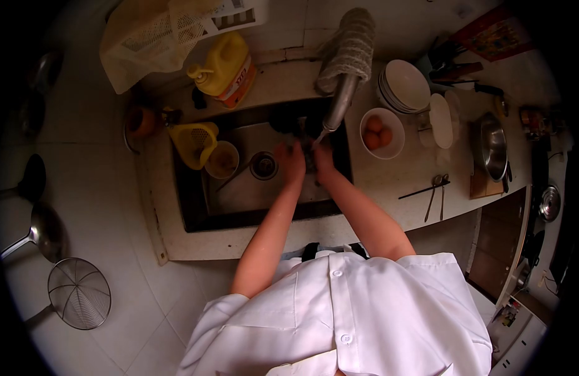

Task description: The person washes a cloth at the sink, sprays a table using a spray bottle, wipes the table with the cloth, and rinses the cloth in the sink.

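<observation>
Both my hands are over the right part of the sink (239,199), below the metal faucet (341,109), whose upper part is wrapped in a knitted cloth. My left hand (291,160) has its fingers bent, right of the round drain (263,165). My right hand (323,158) is close beneath the spout, where a little water seems to run. Between the hands it is dark, and I cannot make out whether either holds anything. A small bowl (222,160) and a yellow strainer basket (194,143) stand at the sink's left side.
Right of the sink are a white bowl (397,133) with eggs (377,133), stacked white bowls (407,86), chopsticks and scissors (437,182), and a steel basin (492,147). A yellow jug (225,70) stands behind the sink. A ladle and wire skimmer (79,293) appear at left.
</observation>
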### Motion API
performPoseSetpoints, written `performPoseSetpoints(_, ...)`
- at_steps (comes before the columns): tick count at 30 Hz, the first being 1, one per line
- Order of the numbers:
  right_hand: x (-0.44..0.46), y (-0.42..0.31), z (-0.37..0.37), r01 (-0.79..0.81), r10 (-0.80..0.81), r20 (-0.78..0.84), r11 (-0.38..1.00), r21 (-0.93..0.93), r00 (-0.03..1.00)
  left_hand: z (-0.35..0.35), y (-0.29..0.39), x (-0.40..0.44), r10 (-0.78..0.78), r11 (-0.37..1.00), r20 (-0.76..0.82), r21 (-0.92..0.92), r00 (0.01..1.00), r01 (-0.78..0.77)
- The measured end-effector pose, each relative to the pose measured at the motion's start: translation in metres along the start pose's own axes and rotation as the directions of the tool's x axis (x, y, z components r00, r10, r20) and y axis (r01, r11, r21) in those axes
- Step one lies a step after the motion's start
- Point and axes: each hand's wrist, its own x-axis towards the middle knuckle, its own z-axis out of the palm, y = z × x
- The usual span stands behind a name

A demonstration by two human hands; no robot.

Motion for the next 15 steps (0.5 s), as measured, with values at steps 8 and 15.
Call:
performPoseSetpoints(8,-0.036,-0.015,0.024,0.345,-0.495,-0.011,0.621,-0.704,0.869,0.007,-0.028,0.019,-0.097,0.967,0.282,0.252,0.954,0.024)
performPoseSetpoints(15,-0.033,-0.019,0.020,0.377,-0.535,0.064,0.500,-0.780,0.842,0.011,-0.037,0.017,-0.296,0.953,0.359,0.171,0.885,0.250)
